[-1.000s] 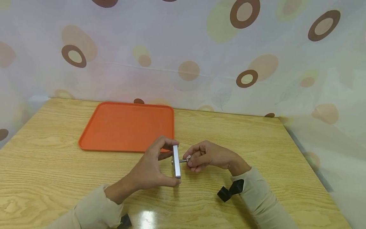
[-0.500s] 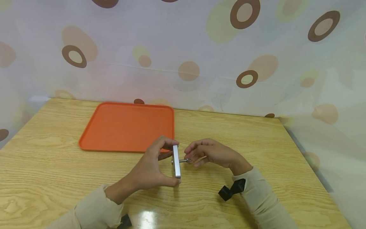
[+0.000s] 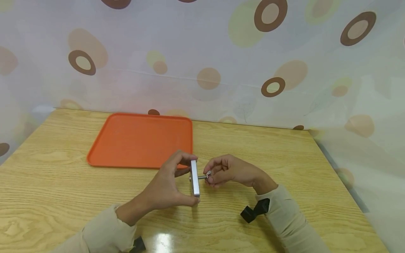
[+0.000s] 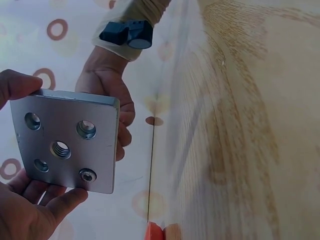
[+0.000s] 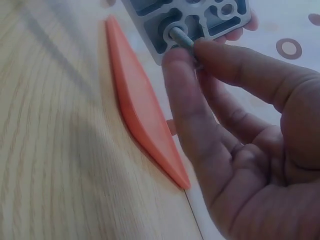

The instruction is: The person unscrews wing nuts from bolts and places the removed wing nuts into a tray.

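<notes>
My left hand point(image 3: 167, 189) holds a square metal plate point(image 3: 195, 178) on edge by its top and bottom, above the table. Holes pierce the plate in the left wrist view, and a round socket bolt head point(image 4: 88, 175) sits in one corner hole. From the ribbed back side a threaded bolt point(image 5: 181, 37) sticks out toward my right hand point(image 3: 235, 172). Thumb and forefinger of that hand pinch a small silver piece, which looks like a wing nut point(image 3: 209, 173), at the bolt's end. In the right wrist view the fingertips mostly hide this piece.
An orange tray point(image 3: 142, 140) lies on the wooden table point(image 3: 269, 147) behind the left hand. A patterned sheet point(image 3: 177, 52) hangs along the back and sides. Black wrist cameras point(image 3: 256, 210) sit over the sleeves.
Half a second ago the right fingers had loosened and spread at the bolt's end; now they pinch the small silver piece again. The left hand and plate stay almost still.
</notes>
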